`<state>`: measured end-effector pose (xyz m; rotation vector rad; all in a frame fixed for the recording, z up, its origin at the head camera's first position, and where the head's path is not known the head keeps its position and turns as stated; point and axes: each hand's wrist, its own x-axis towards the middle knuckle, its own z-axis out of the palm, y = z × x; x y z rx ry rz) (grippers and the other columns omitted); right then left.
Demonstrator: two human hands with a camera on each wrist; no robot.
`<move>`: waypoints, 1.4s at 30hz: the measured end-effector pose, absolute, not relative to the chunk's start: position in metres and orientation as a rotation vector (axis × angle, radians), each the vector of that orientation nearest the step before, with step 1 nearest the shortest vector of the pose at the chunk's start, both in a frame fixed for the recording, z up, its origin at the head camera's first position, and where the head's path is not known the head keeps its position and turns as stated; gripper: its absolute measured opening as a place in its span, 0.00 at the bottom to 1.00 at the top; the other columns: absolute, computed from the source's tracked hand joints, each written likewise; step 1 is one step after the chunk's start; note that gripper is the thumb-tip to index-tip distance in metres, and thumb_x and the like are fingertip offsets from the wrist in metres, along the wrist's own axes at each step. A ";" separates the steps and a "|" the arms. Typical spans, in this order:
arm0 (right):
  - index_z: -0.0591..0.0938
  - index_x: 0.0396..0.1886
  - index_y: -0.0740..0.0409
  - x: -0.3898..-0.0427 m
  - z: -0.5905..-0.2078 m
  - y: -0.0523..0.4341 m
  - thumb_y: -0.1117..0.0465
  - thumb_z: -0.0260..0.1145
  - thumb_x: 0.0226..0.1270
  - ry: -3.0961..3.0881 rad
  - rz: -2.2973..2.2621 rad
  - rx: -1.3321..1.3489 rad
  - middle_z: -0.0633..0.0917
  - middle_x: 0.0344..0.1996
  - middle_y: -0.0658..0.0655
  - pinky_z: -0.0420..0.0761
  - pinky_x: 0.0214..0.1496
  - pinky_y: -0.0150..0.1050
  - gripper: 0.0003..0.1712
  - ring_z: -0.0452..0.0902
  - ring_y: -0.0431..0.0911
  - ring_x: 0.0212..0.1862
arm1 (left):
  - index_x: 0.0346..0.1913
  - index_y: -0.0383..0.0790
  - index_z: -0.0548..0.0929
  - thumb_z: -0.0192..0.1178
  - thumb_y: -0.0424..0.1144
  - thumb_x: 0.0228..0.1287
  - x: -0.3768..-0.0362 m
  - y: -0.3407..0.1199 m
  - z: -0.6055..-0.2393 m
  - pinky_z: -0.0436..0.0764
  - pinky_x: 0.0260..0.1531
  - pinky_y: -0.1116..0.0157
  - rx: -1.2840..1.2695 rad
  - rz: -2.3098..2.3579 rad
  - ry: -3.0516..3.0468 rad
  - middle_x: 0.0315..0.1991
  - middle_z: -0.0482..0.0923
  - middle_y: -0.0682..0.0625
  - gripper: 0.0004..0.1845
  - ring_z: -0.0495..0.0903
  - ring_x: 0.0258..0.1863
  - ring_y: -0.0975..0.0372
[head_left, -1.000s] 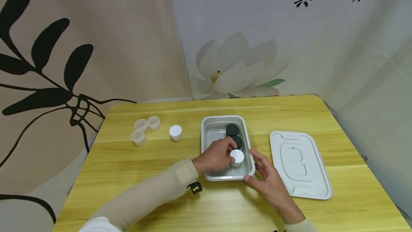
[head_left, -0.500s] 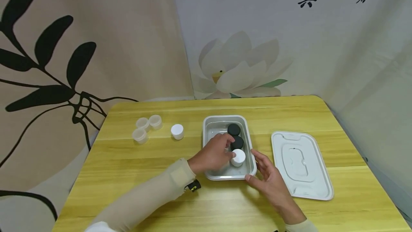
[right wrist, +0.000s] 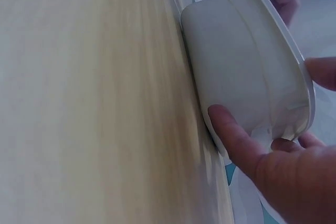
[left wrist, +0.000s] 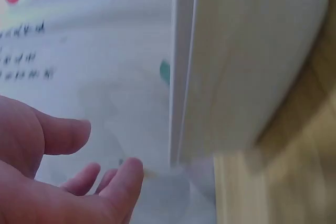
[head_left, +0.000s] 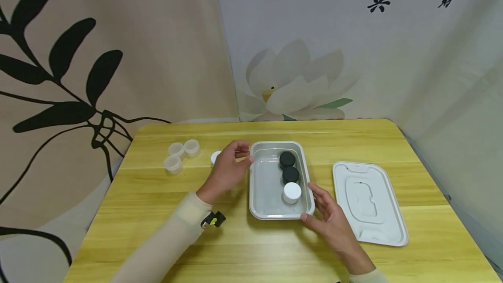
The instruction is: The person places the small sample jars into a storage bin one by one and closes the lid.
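A shallow white tray (head_left: 260, 211) sits mid-table with three small jars in a row along its right side: two black-lidded jars (head_left: 287, 159) (head_left: 291, 174) and one white-lidded jar (head_left: 292, 192). My left hand (head_left: 235, 160) hovers just outside the tray's left rim, fingers loosely curled and holding nothing; in the left wrist view its fingers (left wrist: 121, 177) hang free beside the tray wall (left wrist: 247, 61). My right hand (head_left: 317, 205) rests against the tray's front right corner, fingers fairly straight. The right wrist view shows its thumb (right wrist: 231, 140) pressing the tray's outer wall (right wrist: 236, 61).
The tray's white lid (head_left: 369, 202) lies flat to the right of the tray. Another white-lidded jar (head_left: 214, 156) stands left of the tray, partly behind my left hand. Three translucent cups (head_left: 182, 154) cluster at the table's far left. Printed cloth walls close in the back and sides.
My left hand has let go of the white-lidded jar, left it in the tray, and moved out over the left rim. The right hand has stayed at the corner.
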<state>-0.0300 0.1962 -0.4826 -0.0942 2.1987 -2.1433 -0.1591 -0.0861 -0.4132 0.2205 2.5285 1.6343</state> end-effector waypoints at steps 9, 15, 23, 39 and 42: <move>0.64 0.82 0.59 -0.033 -0.486 0.198 0.71 0.75 0.64 2.211 -2.105 -0.062 0.69 0.78 0.67 0.70 0.69 0.21 0.48 0.72 0.35 0.72 | 0.74 0.36 0.72 0.62 0.36 0.77 -0.174 -0.146 -0.424 0.74 0.73 0.48 0.020 1.750 2.550 0.71 0.73 0.39 0.26 0.73 0.72 0.46; 0.65 0.82 0.58 -0.031 -0.486 0.199 0.70 0.75 0.64 2.220 -2.099 -0.053 0.69 0.79 0.68 0.72 0.69 0.23 0.48 0.73 0.37 0.72 | 0.76 0.33 0.68 0.59 0.34 0.79 -0.179 -0.168 -0.437 0.71 0.76 0.48 -0.057 1.779 2.522 0.74 0.68 0.36 0.28 0.68 0.76 0.44; 0.64 0.82 0.58 -0.031 -0.485 0.199 0.70 0.74 0.65 2.202 -2.111 -0.065 0.69 0.79 0.68 0.76 0.67 0.27 0.47 0.73 0.37 0.72 | 0.78 0.30 0.65 0.60 0.32 0.78 -0.188 -0.183 -0.465 0.67 0.79 0.50 -0.119 1.892 2.433 0.78 0.64 0.34 0.31 0.63 0.79 0.44; 0.65 0.82 0.57 -0.031 -0.486 0.199 0.70 0.75 0.65 2.202 -2.111 -0.064 0.69 0.79 0.68 0.74 0.68 0.26 0.47 0.72 0.39 0.73 | 0.79 0.30 0.62 0.62 0.30 0.76 -0.191 -0.179 -0.502 0.76 0.62 0.72 -0.084 1.827 2.370 0.75 0.68 0.34 0.34 0.70 0.74 0.45; 0.65 0.82 0.57 -0.031 -0.486 0.199 0.70 0.75 0.65 2.207 -2.110 -0.066 0.69 0.79 0.67 0.73 0.68 0.25 0.47 0.72 0.38 0.73 | 0.78 0.29 0.64 0.62 0.30 0.76 -0.191 -0.178 -0.503 0.76 0.65 0.67 -0.080 1.811 2.384 0.73 0.70 0.33 0.32 0.71 0.73 0.45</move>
